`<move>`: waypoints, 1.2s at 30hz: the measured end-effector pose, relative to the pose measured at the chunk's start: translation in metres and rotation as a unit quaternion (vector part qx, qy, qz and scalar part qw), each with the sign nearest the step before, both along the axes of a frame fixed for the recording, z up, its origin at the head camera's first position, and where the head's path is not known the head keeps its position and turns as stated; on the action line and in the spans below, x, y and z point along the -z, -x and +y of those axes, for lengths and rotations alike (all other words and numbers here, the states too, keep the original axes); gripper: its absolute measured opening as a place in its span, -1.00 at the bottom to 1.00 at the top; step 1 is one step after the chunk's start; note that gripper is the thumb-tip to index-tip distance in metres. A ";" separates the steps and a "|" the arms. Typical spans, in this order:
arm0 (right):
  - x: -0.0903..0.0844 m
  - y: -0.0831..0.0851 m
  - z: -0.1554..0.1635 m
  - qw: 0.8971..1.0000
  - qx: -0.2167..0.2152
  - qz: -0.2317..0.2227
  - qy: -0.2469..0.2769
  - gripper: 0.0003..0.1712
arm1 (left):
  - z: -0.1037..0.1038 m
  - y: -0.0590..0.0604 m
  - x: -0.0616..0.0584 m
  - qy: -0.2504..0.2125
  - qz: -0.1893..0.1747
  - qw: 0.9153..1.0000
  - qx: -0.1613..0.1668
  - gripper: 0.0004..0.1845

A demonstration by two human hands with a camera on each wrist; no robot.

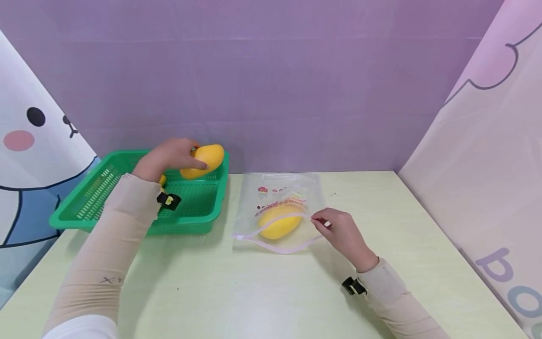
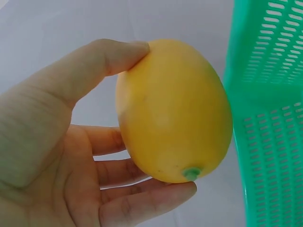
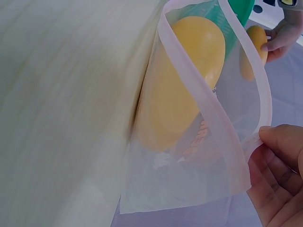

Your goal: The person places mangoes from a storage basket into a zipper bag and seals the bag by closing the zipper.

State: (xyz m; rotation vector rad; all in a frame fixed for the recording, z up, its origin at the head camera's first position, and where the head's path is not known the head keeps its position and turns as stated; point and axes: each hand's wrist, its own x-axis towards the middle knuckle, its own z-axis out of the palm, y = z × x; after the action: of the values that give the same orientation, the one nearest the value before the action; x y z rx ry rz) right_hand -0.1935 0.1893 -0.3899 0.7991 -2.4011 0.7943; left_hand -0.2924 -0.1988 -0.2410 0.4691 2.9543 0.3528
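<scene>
My left hand [image 1: 171, 154] grips a yellow mango [image 1: 210, 157] over the right part of the green basket [image 1: 213, 212]. In the left wrist view the thumb lies on the upper side of this mango [image 2: 175, 113], fingers underneath, and its small green stem end shows. A clear zip bag [image 1: 247, 202] lies on the table with its mouth parted towards me. Inside it rests another yellow mango [image 1: 277, 228]. My right hand [image 1: 342, 230] pinches the right corner of the bag's mouth between thumb and fingers, as the right wrist view shows at the pale zip strip [image 3: 266, 104].
The slotted basket stands at the back left of the pale table [image 1: 262, 292]. A bit of another yellow thing [image 1: 163, 180] shows in it, mostly hidden by the left wrist. A purple cloth [image 1: 271, 84] hangs behind, and printed panels [image 1: 487, 188] flank the table.
</scene>
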 end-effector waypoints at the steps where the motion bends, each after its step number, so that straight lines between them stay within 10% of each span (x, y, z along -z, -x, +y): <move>1: 0.000 0.000 0.000 1.000 0.000 0.000 0.000 -0.89 | 0.002 -0.001 -0.001 0.000 0.000 1.000 0.001 -0.33; 36: 0.000 0.000 -0.001 1.000 -0.003 -0.001 -0.002 -0.89 | 0.044 -0.038 -0.010 -0.003 0.038 0.998 0.049 -0.38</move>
State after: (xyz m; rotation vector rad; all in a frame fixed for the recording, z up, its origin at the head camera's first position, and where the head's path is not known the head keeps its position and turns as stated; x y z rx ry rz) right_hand -0.1932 0.1884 -0.3903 0.8089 -2.4027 0.7934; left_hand -0.2545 -0.1544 -0.2315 0.6409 2.9899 0.3404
